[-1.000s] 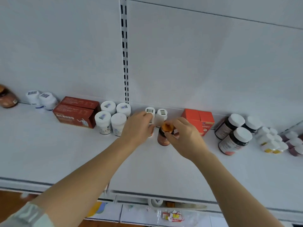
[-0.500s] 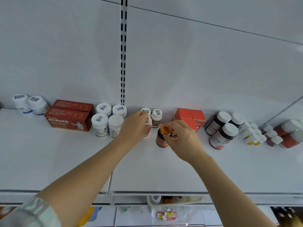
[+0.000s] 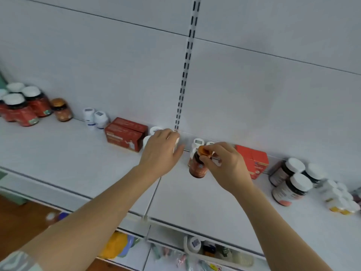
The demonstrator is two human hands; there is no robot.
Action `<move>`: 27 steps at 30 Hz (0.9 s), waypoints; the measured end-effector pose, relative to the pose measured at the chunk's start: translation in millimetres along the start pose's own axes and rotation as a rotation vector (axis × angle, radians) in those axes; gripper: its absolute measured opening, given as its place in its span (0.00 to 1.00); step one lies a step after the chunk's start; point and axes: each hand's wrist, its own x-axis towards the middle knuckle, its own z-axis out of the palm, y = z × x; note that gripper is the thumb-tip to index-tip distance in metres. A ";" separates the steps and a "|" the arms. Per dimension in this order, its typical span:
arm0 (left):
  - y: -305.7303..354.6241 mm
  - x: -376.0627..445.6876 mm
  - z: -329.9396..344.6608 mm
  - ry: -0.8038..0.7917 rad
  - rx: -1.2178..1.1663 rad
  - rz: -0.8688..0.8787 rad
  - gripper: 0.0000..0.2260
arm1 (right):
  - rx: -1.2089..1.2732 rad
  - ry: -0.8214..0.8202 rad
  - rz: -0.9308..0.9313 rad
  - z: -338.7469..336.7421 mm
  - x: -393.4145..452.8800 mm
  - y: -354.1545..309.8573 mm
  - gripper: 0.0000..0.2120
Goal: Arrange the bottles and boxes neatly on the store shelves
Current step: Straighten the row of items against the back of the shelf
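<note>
A: What has moved since half a second ago?

B: The left hand (image 3: 160,151) has left the small bottles beside the amber one and gone over to the white-capped bottles (image 3: 156,130) at its 12 o'clock, next to the dark red boxes (image 3: 125,136). The view has also swung left, so a cluster of red-labelled bottles (image 3: 21,106) now shows at 9 o'clock on the shelf (image 3: 78,163).

A: How are that hand's fingers?

B: Spread and fairly straight, laid over the white caps. Whether they actually close round a bottle, I cannot tell; the palm hides it.

A: And the right hand (image 3: 226,165)?

B: Thumb and fingers pinch the orange cap of the amber bottle (image 3: 197,166), which stands tilted near the shelf's middle, at 3 o'clock from the left hand.

A: What is around that bottle?

B: Two small white-capped bottles (image 3: 198,142) just behind it at 12 o'clock, an orange-red box (image 3: 254,161) at 3 o'clock behind the hand, then dark white-lidded jars (image 3: 291,182) further right.
</note>
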 end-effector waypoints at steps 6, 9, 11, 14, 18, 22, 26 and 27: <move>-41.3 -33.1 -40.0 0.002 0.096 -0.058 0.15 | 0.109 -0.016 -0.075 40.2 16.3 -38.8 0.10; -71.4 -49.2 -64.4 0.055 0.130 -0.082 0.13 | 0.135 -0.022 -0.109 63.4 26.8 -71.6 0.10; -97.4 -62.5 -82.9 0.067 0.156 -0.113 0.13 | 0.142 -0.034 -0.137 83.0 33.6 -99.2 0.10; -128.1 -76.9 -102.6 0.065 0.189 -0.133 0.15 | 0.137 -0.054 -0.166 105.6 40.5 -128.5 0.09; -193.0 -109.0 -138.3 0.038 0.196 -0.186 0.17 | 0.096 -0.038 -0.126 154.3 52.7 -192.7 0.09; -261.0 -134.2 -168.8 0.029 0.212 -0.223 0.17 | 0.066 -0.051 -0.078 209.2 64.1 -249.7 0.08; -307.6 -152.2 -187.2 0.001 0.202 -0.237 0.19 | 0.044 -0.095 -0.038 250.6 75.2 -283.6 0.08; -319.2 -152.6 -190.8 -0.001 0.206 -0.234 0.19 | 0.038 -0.091 -0.045 259.3 81.2 -291.5 0.08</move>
